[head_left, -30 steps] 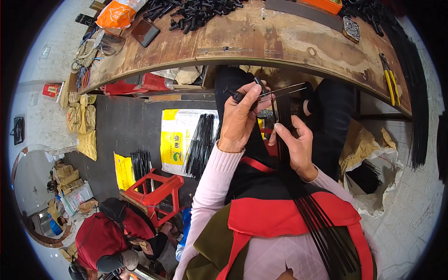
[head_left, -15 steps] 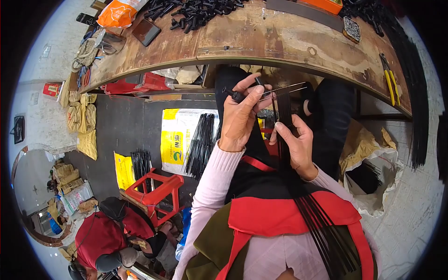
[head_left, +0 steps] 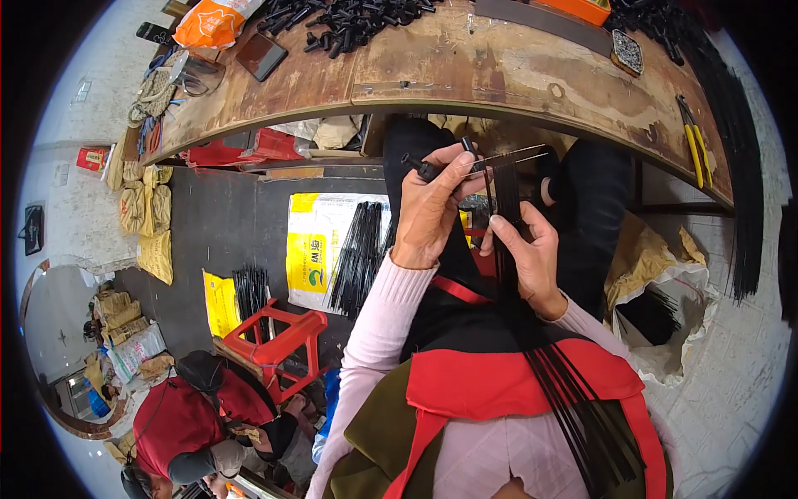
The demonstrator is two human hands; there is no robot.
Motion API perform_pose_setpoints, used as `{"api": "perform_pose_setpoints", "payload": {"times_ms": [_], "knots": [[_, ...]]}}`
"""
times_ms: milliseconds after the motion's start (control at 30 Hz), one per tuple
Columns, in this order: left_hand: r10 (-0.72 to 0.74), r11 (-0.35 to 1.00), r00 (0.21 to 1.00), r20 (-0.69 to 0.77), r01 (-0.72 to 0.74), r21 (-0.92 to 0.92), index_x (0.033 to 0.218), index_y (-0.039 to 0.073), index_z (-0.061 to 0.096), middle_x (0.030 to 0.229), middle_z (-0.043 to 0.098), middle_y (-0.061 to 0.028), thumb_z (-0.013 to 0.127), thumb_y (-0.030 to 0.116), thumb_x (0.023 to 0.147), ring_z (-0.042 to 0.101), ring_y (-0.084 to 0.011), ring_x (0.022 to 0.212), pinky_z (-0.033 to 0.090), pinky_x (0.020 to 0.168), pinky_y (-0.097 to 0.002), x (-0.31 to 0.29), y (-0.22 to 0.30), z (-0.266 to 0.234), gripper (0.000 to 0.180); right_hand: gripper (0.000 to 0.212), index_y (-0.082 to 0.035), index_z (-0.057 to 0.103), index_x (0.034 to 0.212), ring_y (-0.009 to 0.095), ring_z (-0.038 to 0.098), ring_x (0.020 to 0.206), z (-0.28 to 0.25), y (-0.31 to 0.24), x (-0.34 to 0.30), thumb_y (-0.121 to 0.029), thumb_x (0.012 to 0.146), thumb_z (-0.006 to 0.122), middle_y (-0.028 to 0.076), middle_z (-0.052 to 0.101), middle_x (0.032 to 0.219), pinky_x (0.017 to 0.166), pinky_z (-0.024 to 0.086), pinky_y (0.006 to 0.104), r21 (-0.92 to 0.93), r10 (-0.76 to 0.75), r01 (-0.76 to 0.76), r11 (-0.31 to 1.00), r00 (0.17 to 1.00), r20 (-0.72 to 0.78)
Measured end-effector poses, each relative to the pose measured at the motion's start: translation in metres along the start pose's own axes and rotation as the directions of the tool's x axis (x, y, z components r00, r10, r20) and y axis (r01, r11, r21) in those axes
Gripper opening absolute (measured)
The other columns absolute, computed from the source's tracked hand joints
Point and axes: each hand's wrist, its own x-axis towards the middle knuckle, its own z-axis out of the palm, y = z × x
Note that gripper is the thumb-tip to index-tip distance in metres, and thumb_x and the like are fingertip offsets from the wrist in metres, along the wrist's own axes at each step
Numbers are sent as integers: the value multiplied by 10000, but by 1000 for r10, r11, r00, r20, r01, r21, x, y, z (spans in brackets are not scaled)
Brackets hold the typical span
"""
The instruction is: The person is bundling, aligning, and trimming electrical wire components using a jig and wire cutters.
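Above my lap, my left hand [head_left: 426,206] is closed around a black plastic piece with a knobbed end [head_left: 420,168]. A second black end [head_left: 469,147] sticks up at its fingertips. From those fingertips thin metal rods [head_left: 525,155] run to the right, crossing in front of a bundle of long, thin black strips [head_left: 573,407]. My right hand [head_left: 532,254] pinches this bundle between thumb and fingers, just below the rods. The strips trail down over my red and black apron [head_left: 474,382]. Which fingers carry each black piece is partly hidden.
Beyond my hands curves a wooden bench [head_left: 449,79] with a heap of black plastic parts [head_left: 366,21], a phone [head_left: 261,56] and yellow-handled pliers [head_left: 697,150]. A red stool [head_left: 274,349] stands at left, near a seated co-worker [head_left: 183,424]. An open sack [head_left: 665,324] is at right.
The black pieces in my left hand have shifted slightly to the right and down, with the fingers drawn in a little. My right hand stays almost still on the strips.
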Motion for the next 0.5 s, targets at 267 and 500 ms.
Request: {"api": "perform_pose_setpoints", "payload": {"times_ms": [267,500], "knots": [[-24,999,1000,1,24,-30,1110,-31,607,1022,656,-113,672,73,908,681,-215,895,581,798,-306,1,2,-2,236,152,27,600,1052,118,597,679,1,-1,2,-72,938,617,59,631,816,638,508,260,-20,6,-6,1000,1000,7],[-34,999,999,27,33,2,1160,-34,609,1028,668,-115,675,113,909,662,-197,910,557,837,-314,0,4,-6,298,176,32,598,1073,100,590,687,2,0,1,-73,936,629,48,623,842,653,518,252,-38,-8,9,999,1000,16]]}}
